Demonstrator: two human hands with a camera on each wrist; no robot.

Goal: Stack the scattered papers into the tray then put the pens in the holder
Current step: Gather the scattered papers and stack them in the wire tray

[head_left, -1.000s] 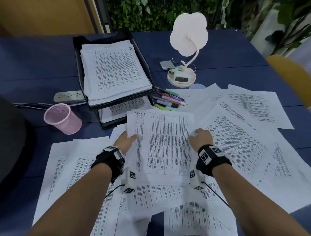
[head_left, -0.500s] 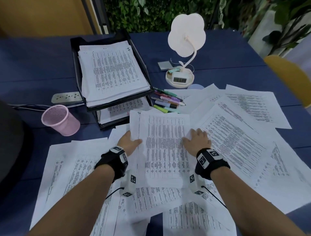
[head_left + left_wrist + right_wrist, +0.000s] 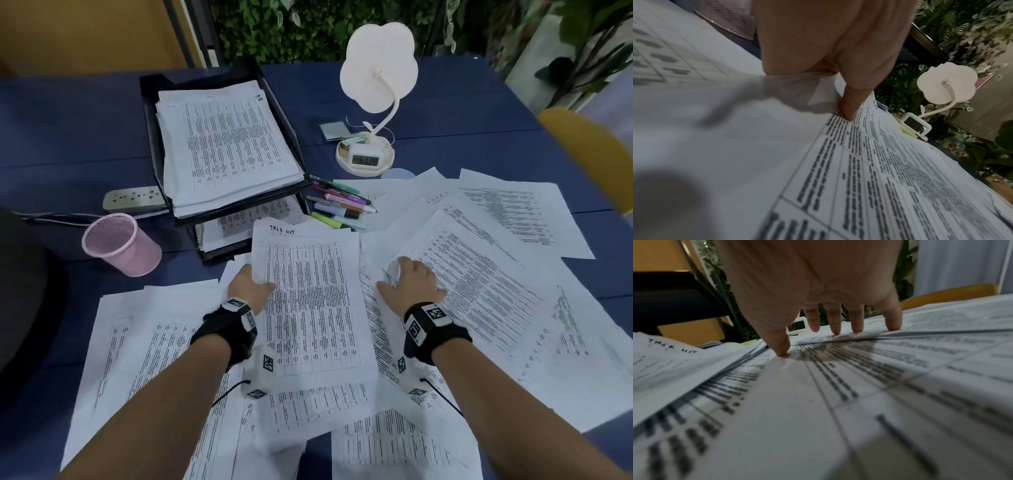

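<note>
**K:** Fingers status? Left hand (image 3: 248, 286) pinches the left edge of a paper bundle (image 3: 315, 308) — thumb (image 3: 849, 105) on top, the rest underneath. Right hand (image 3: 412, 282) is spread, fingertips (image 3: 835, 328) pressing flat on the loose sheets (image 3: 486, 274) just right of the bundle, gripping nothing.

**M:** Layout, big to small?

**K:** Blue bench (image 3: 68, 144) carries it all. Scattered papers (image 3: 137, 342) cover the near half on both sides of the arms, overlapping and skewed. Bundle sits in the middle, far edge near the tray and touching the pens, handwritten heading at the top.

**M:** Tray?

**K:** Black two-tier tray (image 3: 150, 137), far left of centre. Top tier holds a thick stack (image 3: 226, 147), slightly fanned; lower tier has some sheets too.

**M:** Other stuff?

**K:** White flower-shaped lamp (image 3: 376, 68) behind, small clock (image 3: 365, 158) in its base. Grey power strip (image 3: 133, 198) left of the tray.

**M:** Holder and pens?

**K:** Pink mesh holder (image 3: 120, 245) upright, near left of the tray — can't see inside. Pens (image 3: 342, 209) lie in a cluster just right of the tray's front corner, partly on paper.
</note>
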